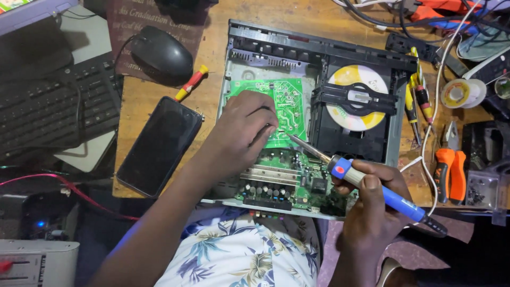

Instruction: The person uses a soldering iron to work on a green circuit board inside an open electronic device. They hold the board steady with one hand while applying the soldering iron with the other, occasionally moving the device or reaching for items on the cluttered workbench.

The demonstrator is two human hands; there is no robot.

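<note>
Right hand (372,204) is closed around the blue handle of a soldering iron (366,183), fingers wrapped and thumb on top; the metal tip runs up and left from this grip and ends at the lower right edge of a green circuit board (281,109). Left hand (241,133) rests on that same board, fingers curled down and pinched narrow just beside the iron's tip; whether anything is held between the fingertips cannot be told. Both boards sit inside an open disc player chassis (276,50) on a wooden table (159,93). Directly below the left hand lies a second, darker main board (276,183) with a row of capacitors and a finned metal strip. Right of the left hand and above the right hand, the disc tray holds a yellow and white disc (357,114) under a black clamp bar. Left of the left hand, a black phone (159,146) lies screen up, with a small red and yellow screwdriver (191,83) and a black mouse (162,53) beyond it, and a keyboard (48,106) further out. Right of the right hand: orange-handled pliers (450,172), a reel of solder (463,93), two more screwdrivers (417,101) along the chassis edge, and white cables (441,74) trailing across the table.
</note>
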